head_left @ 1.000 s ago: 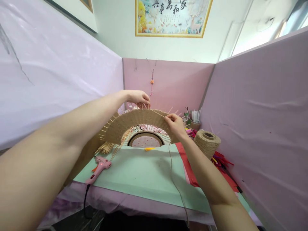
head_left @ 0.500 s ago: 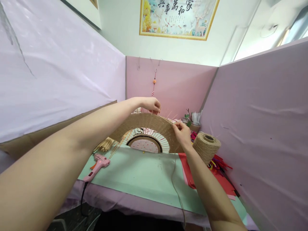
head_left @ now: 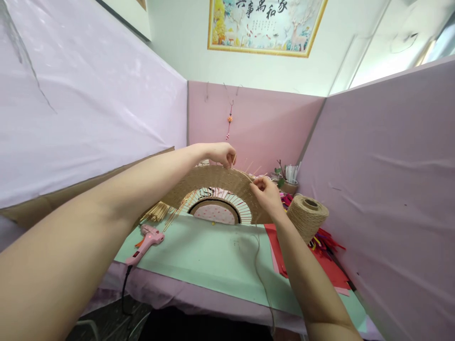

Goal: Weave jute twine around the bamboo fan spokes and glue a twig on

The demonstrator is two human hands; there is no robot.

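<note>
A woven fan-shaped piece (head_left: pixel 209 176) stands upright on the table, made of brown twine over thin sticks, with a spotted half-round centre (head_left: pixel 213 213). My left hand (head_left: pixel 224 154) is closed at its top edge, fingers pinched around a thin stick that sticks up there. Close by on the upper right edge, my right hand (head_left: pixel 266 193) pinches the twine (head_left: pixel 246 175) against the weave. A loose length of twine (head_left: pixel 256 265) trails from the fan's right part down over the table's front edge. The left fingertips are partly hidden behind the hand.
A pink glue gun (head_left: pixel 146 244) with a black cord lies at the left, near a bundle of thin sticks (head_left: pixel 156 211). On the right are a twine spool (head_left: pixel 308 215), red sheets (head_left: pixel 329 272) and a pot of white sticks (head_left: pixel 291 182). Partition walls enclose the table.
My right hand has slid slightly left along the fan's upper edge. My left hand has turned a little, and the stick in its fingers shows more clearly.
</note>
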